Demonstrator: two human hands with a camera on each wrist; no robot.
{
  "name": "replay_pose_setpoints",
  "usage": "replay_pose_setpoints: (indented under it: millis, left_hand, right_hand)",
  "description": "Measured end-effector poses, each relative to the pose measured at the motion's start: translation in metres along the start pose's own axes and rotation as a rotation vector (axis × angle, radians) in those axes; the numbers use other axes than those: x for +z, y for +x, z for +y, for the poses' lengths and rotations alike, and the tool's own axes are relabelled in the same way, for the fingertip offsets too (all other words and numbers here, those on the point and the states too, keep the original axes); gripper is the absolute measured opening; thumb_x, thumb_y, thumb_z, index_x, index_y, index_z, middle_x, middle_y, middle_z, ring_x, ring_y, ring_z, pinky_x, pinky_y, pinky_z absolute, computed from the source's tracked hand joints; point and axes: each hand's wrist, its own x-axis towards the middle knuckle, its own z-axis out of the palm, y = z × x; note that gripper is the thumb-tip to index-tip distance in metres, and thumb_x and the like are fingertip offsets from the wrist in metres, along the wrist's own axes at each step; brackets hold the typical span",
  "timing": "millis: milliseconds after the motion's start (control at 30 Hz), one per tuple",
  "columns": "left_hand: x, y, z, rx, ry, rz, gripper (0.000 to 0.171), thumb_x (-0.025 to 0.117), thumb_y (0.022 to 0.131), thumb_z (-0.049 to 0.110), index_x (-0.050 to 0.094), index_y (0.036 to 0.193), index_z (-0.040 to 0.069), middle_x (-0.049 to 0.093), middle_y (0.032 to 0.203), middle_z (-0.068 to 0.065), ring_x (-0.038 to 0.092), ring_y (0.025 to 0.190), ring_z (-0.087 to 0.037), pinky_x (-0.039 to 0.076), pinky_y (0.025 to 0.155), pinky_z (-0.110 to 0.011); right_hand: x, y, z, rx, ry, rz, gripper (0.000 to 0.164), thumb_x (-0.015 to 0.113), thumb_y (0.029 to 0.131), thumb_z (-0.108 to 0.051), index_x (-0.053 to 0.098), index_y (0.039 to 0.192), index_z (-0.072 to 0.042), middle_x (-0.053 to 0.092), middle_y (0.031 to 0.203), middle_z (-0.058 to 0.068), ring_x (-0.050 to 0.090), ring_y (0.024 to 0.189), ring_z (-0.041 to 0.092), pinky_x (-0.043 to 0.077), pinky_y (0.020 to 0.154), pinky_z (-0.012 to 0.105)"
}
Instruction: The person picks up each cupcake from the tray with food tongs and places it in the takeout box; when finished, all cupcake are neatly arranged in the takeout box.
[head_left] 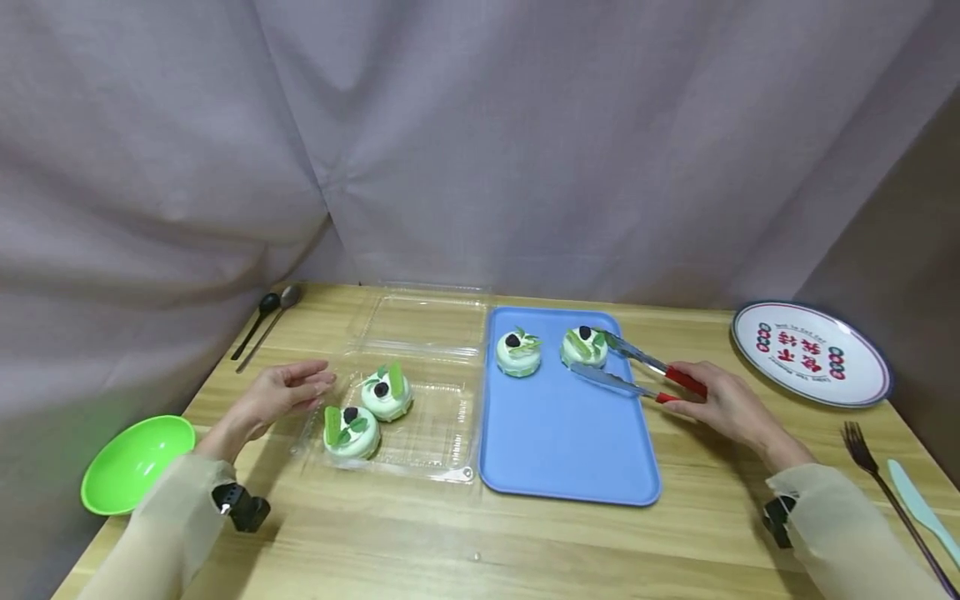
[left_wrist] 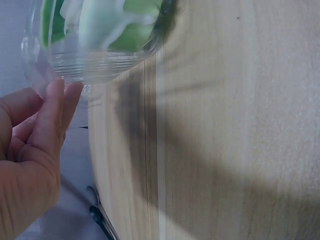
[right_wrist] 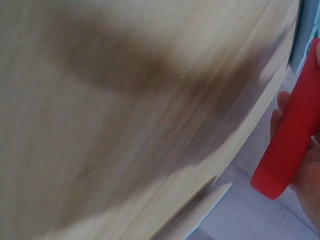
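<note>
My left hand (head_left: 283, 393) is at the left rim of an open clear plastic box (head_left: 431, 425). Its thumb and fingertips (left_wrist: 56, 89) pinch that rim in the left wrist view. Inside the box, on its left side, sit a front cake (head_left: 352, 446) and a back cake (head_left: 387, 400), pale green with a dark berry and green garnish. My right hand (head_left: 723, 406) grips red-handled metal tongs (head_left: 637, 358). Their tips stand on either side of a similar cake (head_left: 584, 357) on the blue tray (head_left: 566, 442). Another cake (head_left: 517, 362) sits to its left.
The box's clear lid (head_left: 423, 321) lies folded back. Two spoons (head_left: 270, 312) and a green bowl (head_left: 135, 467) are at the left. A white oval plate (head_left: 810, 358), a fork (head_left: 862, 458) and a pale knife (head_left: 922, 508) lie at the right. A grey curtain (head_left: 525, 150) hangs behind.
</note>
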Motion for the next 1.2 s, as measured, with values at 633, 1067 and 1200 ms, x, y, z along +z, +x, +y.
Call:
replay_pose_setpoints:
  millis: [633,1067,1200]
  left_hand:
    - [0.0,0.001,-0.001,0.001,-0.005,0.003,0.059,0.051,0.097,-0.001,0.023,0.146,-0.016,0.034,0.145,-0.036,0.064,0.095,0.007,0.057,0.086,-0.014]
    - [0.0,0.0,0.001,0.004,-0.002,-0.003,0.06,0.052,0.097,-0.001,0.021,0.146,-0.017,0.034,0.145,-0.037,0.063,0.095,0.007,0.057,0.089,-0.017]
    - [-0.001,0.0,0.0,0.004,-0.005,-0.002,0.06,0.051,0.097,-0.001,0.02,0.146,-0.017,0.036,0.145,-0.036,0.063,0.095,0.008,0.057,0.089,-0.017]
  right_hand:
    - [-0.01,-0.001,-0.027,-0.031,0.046,0.065,0.055,0.083,0.077,-0.015,0.062,0.124,0.003,0.07,0.108,0.021,0.051,0.083,0.003,0.046,0.063,0.016]
    - [0.02,0.042,-0.13,-0.313,0.243,-0.177,0.052,0.084,0.075,-0.016,0.065,0.123,-0.006,0.069,0.106,0.002,0.062,0.091,0.016,0.055,0.076,0.024]
    - [0.03,0.054,-0.154,-0.382,0.227,-0.251,0.052,0.082,0.078,-0.022,0.065,0.125,-0.005,0.069,0.108,0.002,0.061,0.088,0.016,0.052,0.075,0.026]
